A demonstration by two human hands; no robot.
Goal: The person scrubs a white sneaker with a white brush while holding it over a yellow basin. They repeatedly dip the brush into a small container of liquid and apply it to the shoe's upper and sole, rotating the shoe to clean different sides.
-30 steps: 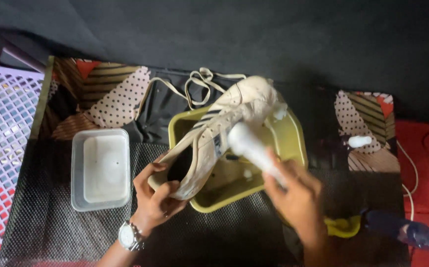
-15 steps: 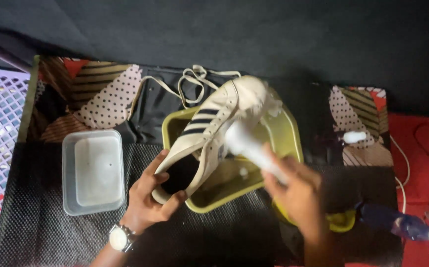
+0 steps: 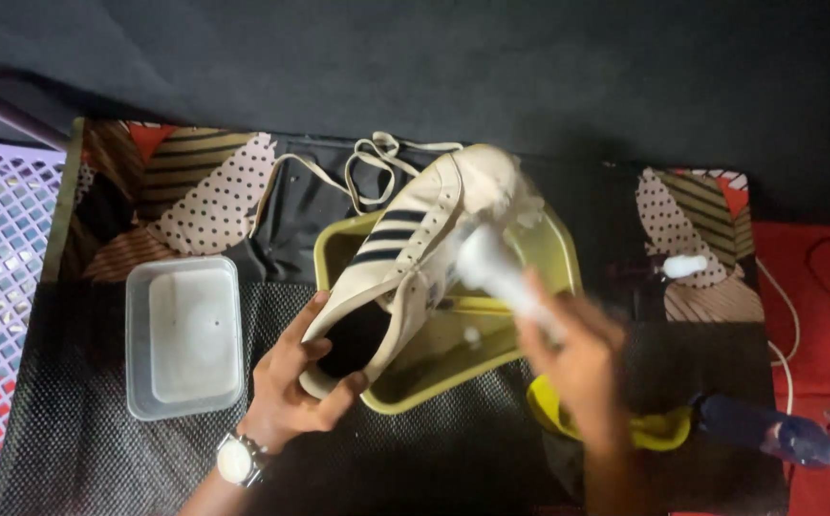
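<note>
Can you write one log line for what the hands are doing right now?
left hand: grips heel of white shoe | right hand: holds white brush against shoe | shoe over yellow basin

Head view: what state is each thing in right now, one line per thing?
Shoe: unlaced, tilted over the basin, sudsy at the toe.
Left hand: grip closed on the shoe's heel.
Right hand: holding the brush.
Brush: blurred, against the shoe.
Basin: under the shoe.
Laces: loose on the mat.
Clear container: lidless.

Bare forearms – silver round-faced wristwatch [image 3: 236,461] on left wrist – no sleeves visible.
</note>
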